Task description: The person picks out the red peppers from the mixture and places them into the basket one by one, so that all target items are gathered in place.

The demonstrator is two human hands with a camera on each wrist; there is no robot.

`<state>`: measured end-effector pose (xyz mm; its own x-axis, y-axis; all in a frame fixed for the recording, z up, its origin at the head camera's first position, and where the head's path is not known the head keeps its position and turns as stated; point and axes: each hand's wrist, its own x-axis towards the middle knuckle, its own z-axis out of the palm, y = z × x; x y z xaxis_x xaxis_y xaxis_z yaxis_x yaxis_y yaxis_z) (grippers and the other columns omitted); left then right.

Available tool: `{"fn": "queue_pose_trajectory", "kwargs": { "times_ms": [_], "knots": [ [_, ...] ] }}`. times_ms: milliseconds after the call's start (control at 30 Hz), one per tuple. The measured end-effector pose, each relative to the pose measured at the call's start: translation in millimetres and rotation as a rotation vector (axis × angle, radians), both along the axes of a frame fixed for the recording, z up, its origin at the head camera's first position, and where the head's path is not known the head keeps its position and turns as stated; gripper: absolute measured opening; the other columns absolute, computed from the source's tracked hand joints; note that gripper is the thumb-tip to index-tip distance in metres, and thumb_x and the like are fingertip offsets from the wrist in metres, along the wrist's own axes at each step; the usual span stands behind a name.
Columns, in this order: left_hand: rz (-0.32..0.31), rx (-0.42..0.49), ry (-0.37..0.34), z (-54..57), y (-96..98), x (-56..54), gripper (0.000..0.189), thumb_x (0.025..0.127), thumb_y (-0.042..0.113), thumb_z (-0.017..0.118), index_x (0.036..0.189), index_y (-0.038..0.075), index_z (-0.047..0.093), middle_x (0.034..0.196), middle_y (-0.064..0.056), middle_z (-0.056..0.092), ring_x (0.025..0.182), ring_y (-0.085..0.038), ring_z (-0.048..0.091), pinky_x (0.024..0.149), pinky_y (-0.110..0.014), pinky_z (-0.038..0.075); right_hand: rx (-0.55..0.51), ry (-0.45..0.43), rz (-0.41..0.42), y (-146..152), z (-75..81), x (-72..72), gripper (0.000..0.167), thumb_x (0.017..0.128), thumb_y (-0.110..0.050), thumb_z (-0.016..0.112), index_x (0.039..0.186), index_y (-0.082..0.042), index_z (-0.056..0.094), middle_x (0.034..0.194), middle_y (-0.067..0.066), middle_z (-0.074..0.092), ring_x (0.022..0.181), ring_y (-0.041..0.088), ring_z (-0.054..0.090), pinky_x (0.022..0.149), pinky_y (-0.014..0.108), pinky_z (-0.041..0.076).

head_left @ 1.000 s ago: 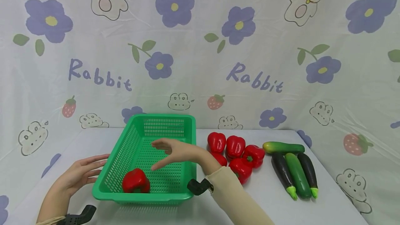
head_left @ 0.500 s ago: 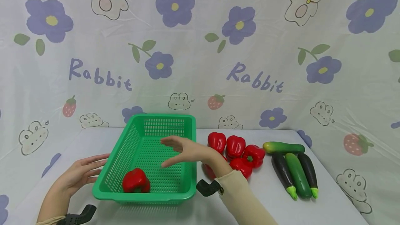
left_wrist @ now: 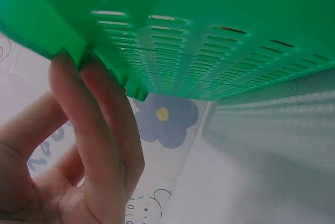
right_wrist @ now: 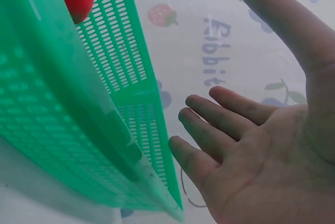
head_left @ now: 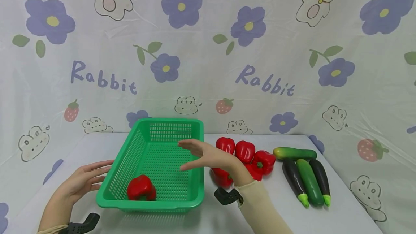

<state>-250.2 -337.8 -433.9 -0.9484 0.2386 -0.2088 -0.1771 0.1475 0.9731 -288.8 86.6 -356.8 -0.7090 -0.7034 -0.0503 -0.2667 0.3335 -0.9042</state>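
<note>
Right forearm, moved rightward, part-hides perhaps three peppers.

- The left hand touched the left rim of the green basket with its fingertips.
- The left forearm lay left of it.
- The right hand hung at its right rim, thumb spread from fingers.

Plast. basket w/ glossy pepper

A tabletop workspace, kind of room unclear: white table before a rabbit-and-flower-print cloth.
</note>
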Motion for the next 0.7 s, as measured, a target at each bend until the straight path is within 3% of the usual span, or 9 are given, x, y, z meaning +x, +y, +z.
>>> {"fn": "queue_pose_trajectory", "kwargs": {
  "times_ms": [367,700],
  "knots": [
    [-0.003,0.002,0.001,0.3,0.3,1.0,0.025,0.102,0.028,0.052,0.120,0.039,0.064,0.109,0.027,0.065,0.102,-0.003,0.066,0.087,-0.033,0.055,-0.018,0.017,-0.061,24.3,-2.5,-2.0,0.081,0.080,-0.029,0.080,0.149,-0.027,0.037,0.152,-0.010,0.040,0.146,0.018,0.033,0.116,0.046,0.034],
    [0.039,-0.025,0.006,-0.4,2.3,0.9,0.025,0.100,0.029,0.055,0.122,0.036,0.065,0.107,0.026,0.065,0.105,-0.007,0.065,0.088,-0.037,0.055,-0.057,0.016,-0.126,50.0,-10.1,-4.1,0.079,0.081,-0.030,0.079,0.149,-0.029,0.037,0.153,-0.009,0.040,0.147,0.023,0.032,0.115,0.048,0.035]
  ]
}}
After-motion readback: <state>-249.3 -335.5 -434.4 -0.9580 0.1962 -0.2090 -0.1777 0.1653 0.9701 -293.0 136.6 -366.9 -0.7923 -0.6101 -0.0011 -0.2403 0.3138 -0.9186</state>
